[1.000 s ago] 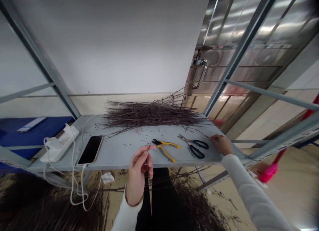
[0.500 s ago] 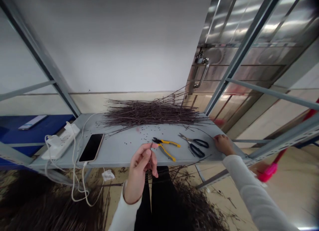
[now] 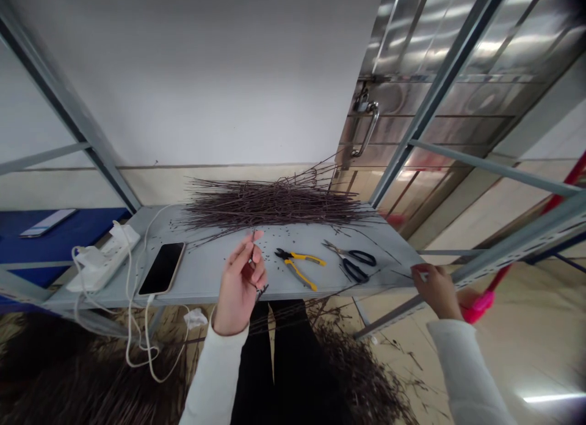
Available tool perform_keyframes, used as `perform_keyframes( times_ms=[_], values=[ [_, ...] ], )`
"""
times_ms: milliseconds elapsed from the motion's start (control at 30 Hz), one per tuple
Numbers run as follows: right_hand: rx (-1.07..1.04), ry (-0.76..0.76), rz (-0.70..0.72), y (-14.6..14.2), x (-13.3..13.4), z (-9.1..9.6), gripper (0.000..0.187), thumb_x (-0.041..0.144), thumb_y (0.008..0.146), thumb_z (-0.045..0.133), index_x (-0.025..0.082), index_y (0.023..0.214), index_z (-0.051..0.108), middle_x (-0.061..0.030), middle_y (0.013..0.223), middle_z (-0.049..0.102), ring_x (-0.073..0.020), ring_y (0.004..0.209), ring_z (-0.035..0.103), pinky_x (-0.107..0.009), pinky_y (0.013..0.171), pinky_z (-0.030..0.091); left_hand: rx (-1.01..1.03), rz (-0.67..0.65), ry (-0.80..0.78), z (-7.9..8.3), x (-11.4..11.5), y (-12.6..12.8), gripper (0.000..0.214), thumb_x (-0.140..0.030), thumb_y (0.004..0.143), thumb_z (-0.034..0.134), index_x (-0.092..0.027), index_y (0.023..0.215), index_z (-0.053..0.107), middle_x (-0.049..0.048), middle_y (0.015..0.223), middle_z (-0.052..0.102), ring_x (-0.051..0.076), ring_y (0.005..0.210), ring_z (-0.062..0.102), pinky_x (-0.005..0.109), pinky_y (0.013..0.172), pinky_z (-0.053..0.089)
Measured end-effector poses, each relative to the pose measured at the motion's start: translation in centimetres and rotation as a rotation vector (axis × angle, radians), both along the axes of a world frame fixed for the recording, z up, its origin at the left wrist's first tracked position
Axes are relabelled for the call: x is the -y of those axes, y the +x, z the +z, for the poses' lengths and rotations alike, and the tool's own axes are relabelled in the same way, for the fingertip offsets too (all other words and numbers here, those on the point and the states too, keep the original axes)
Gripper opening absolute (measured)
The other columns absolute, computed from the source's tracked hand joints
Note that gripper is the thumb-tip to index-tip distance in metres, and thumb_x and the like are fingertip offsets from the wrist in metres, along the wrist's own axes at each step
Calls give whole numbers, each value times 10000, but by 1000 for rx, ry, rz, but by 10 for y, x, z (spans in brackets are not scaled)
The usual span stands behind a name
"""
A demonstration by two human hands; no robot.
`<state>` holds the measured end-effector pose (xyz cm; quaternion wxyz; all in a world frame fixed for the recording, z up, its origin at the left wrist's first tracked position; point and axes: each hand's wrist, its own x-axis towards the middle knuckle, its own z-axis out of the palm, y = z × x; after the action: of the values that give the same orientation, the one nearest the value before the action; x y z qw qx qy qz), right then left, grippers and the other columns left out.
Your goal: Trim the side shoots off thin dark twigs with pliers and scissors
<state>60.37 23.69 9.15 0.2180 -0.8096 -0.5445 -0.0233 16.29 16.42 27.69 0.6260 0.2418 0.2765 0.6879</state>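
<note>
Hands: two, left hand [image 3: 238,294] at lower center, right hand [image 3: 437,290] at lower right
Pliers: one, yellow pliers [image 3: 297,268] at center
Scissors: one pair, black-handled scissors [image 3: 350,262] right of center
Phones: two, phone [image 3: 162,268] left of center, phone [image 3: 47,223] at far left
Power strips: one, power strip [image 3: 104,260] at left
Twig piles: three, twig pile [image 3: 270,204] at center, twig pile [image 3: 91,376] at lower left, twig pile [image 3: 357,376] at lower center

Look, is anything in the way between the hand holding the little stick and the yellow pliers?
Nothing visible stands in the way. Between the left hand holding a thin dark twig and the yellow-and-black pliers, only tiny dark bits lie on the grey metal shelf.
</note>
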Motion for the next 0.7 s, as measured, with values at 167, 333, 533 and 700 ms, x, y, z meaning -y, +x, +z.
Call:
perform_keyframes(
  times_ms=[167,333,533,700],
  values=[
    [-602,218,-126,-42,73,-23,551,622,864,254,194,860,601,-180,879,667,-300,771,637,-442,732,504,32,4,14,10,-7,-1,213,-153,772,663,-104,976,694,-68,571,455,13,381,340,110,321,306],
    [-1348,126,30,-144,105,-70,821,967,510,331,241,740,636,-124,786,717,-320,753,677,-459,664,537,47,-26,-6,17,-7,3,200,-150,791,646,-100,980,689,-69,577,445,8,371,324,101,297,284],
    [-1593,26,160,-234,92,-78,717,820,514,628,249,948,655,-97,1011,730,-311,1038,646,-443,862,512,79,-110,-54,21,3,11,217,-147,841,585,-92,1035,666,-76,582,418,5,361,304,91,280,271],
    [-1780,-22,147,-254,97,-59,458,489,577,823,210,874,615,-43,830,752,-246,802,713,-382,763,553,87,-137,-72,21,6,15,233,-149,855,588,-97,1074,649,-76,585,419,7,366,296,92,294,278]
  ],
)
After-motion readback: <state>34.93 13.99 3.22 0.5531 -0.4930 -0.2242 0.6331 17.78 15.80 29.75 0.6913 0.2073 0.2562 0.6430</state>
